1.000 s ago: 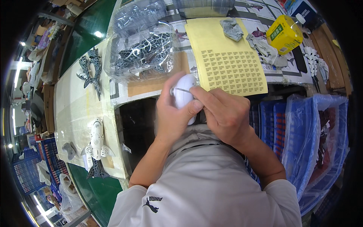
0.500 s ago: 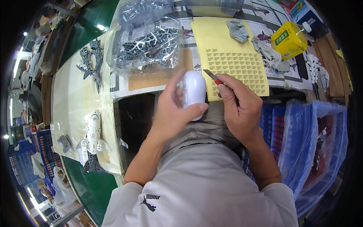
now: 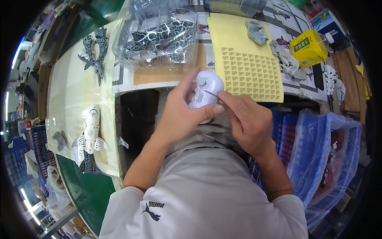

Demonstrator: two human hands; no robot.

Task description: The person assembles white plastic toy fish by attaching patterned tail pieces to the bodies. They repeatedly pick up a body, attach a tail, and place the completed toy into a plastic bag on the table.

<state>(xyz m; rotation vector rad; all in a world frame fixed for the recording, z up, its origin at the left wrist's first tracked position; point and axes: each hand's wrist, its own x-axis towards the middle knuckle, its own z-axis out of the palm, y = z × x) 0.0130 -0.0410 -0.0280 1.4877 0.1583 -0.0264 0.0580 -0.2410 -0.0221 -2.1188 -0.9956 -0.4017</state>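
Note:
My left hand is wrapped round a white remote control, thumb along its near edge. The side facing up carries a round knob and small raised buttons. My right hand pinches a small knife, whose thin dark blade lies across the remote's face by the buttons. Its handle is mostly hidden in my fingers. Just beyond both hands, on the table, lies a yellow sheet of small printed labels.
A clear plastic tray holds black-and-white patterned toy parts. More patterned parts and a white toy body lie on the left table. A yellow bottle and grey cloths sit far right. Plastic-lined blue crates stand at right.
The remote has been turned in my left hand, so its knob and buttons now show. My right hand has moved left and brought the knife blade onto it. The view has shifted slightly.

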